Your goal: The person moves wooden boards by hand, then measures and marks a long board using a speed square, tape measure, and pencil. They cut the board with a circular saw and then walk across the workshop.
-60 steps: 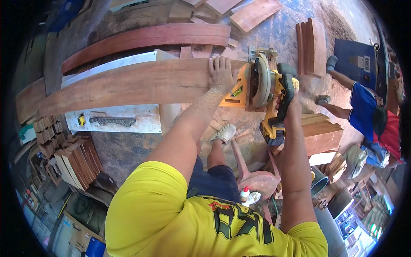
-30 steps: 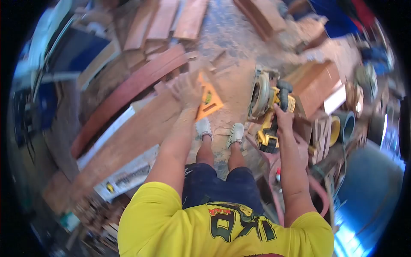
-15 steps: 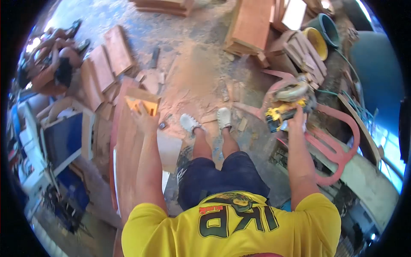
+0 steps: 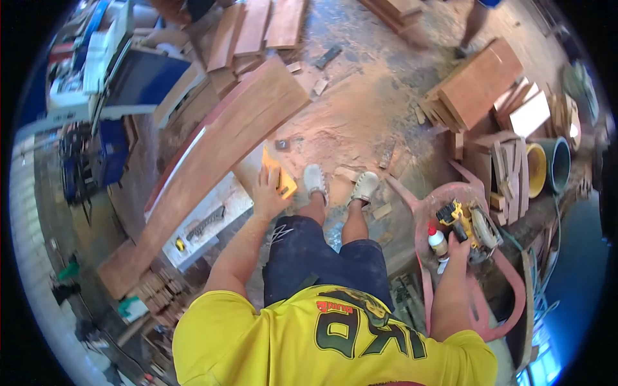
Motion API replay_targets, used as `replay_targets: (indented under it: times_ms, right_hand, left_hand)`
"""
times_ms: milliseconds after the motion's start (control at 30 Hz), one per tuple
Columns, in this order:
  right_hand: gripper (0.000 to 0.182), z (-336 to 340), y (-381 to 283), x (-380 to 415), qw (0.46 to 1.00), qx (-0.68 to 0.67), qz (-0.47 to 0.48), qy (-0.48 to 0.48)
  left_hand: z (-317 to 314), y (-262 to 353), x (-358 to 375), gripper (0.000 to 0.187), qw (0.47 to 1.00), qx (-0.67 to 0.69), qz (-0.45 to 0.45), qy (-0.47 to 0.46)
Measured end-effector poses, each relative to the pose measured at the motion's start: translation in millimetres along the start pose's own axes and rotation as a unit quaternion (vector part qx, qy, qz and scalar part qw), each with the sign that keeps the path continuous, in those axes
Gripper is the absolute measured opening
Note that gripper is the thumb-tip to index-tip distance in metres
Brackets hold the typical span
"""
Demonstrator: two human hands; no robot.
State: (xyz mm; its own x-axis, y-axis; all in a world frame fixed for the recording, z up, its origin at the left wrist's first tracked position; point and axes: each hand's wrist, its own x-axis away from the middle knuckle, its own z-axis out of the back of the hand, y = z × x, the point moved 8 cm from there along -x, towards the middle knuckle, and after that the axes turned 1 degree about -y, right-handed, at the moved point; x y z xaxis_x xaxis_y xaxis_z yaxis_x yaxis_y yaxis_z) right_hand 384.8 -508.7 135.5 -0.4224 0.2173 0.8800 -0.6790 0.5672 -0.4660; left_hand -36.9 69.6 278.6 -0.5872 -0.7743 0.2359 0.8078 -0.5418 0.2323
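Note:
In the head view my left hand (image 4: 270, 196) is closed on a yellow triangular square (image 4: 288, 186), beside a long curved wooden board (image 4: 219, 145). My right hand (image 4: 458, 248) wraps the black handle of a yellow circular saw (image 4: 477, 226), whose round guard faces right. Under the saw is the seat of a pink plastic chair (image 4: 425, 209). A white bottle with a red cap (image 4: 438, 242) stands on the chair, just left of my right hand.
A white panel (image 4: 215, 209) lies below the board with dark and yellow items on it. Stacked planks (image 4: 479, 83) stand at upper right, near yellow and green buckets (image 4: 535, 168). Sawdust and offcuts litter the floor (image 4: 360, 109). Another person's leg (image 4: 475, 29) shows at the top.
The view has swung left. My left hand has moved with the square from over the board toward my legs. My right hand has brought the saw down onto the chair.

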Motion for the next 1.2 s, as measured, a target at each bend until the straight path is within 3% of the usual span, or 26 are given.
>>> replay_targets:
  times_ms: [67,133,167,233,333,400,533,567,600,633,700,767,833,900,967,1000,1067,1200]
  right_hand:
    - [0.064,24,14,-8,0.971,0.203,-0.125,-0.034]
    - [0.062,-1,40,35,0.88,0.43,-0.17,-0.108]
    - [0.063,-18,49,60,0.801,0.585,-0.089,-0.091]
    - [0.049,-48,101,101,0.734,0.642,-0.138,-0.172]
    - [0.04,-76,183,119,0.633,0.727,-0.15,-0.219]
    - [0.034,-118,254,173,0.543,0.777,-0.067,-0.313]
    - [0.033,-142,409,267,0.445,0.805,-0.024,-0.392]
    - [0.03,-141,452,291,0.399,0.805,-0.009,-0.439]
    - [0.028,-136,494,313,0.351,0.802,0.004,-0.484]
    - [0.028,-128,535,330,0.337,0.807,0.004,-0.486]
    - [0.025,-112,624,385,0.201,0.775,0.117,-0.588]
    - [0.023,-85,712,440,0.091,0.754,0.199,-0.619]
    - [0.023,-52,802,519,0.025,0.689,0.189,-0.7]
    - [0.023,-24,877,577,-0.085,0.564,0.337,-0.749]
    - [0.025,-2,944,607,-0.151,0.507,0.392,-0.753]
    - [0.025,2,972,612,-0.158,0.51,0.391,-0.75]
    - [0.029,21,1016,619,-0.307,0.444,0.459,-0.706]
    - [0.032,42,1039,619,-0.381,0.449,0.434,-0.682]
  left_hand:
    - [-3,-20,39,0.102,0.994,0.006,0.089,-0.059]
    - [-8,-49,75,0.103,0.993,0.005,0.114,-0.035]
    - [-10,-62,94,0.105,0.993,-0.007,0.115,-0.018]
    - [-11,-98,123,0.104,0.981,0.003,0.193,-0.021]
    - [-11,-143,167,0.102,0.961,0.026,0.276,0.01]
    - [-6,-178,194,0.097,0.933,0.064,0.351,0.039]
    - [-9,-274,262,0.098,0.893,0.099,0.419,0.132]
    - [-14,-302,279,0.098,0.886,0.104,0.432,0.133]
    - [-10,-330,299,0.096,0.866,0.083,0.456,0.188]
    - [-5,-360,318,0.093,0.842,0.059,0.478,0.243]
    - [-1,-423,357,0.089,0.809,0.076,0.523,0.258]
    - [10,-482,395,0.086,0.784,0.021,0.539,0.308]
    - [21,-542,434,0.085,0.749,0.018,0.587,0.308]
    - [21,-601,470,0.084,0.715,0.015,0.629,0.305]
    - [14,-658,495,0.082,0.701,-0.041,0.655,0.28]
    - [9,-683,502,0.082,0.7,-0.034,0.658,0.277]
    - [-4,-728,507,0.081,0.718,-0.01,0.664,0.208]
    - [-6,-753,496,0.082,0.7,0.064,0.686,0.189]
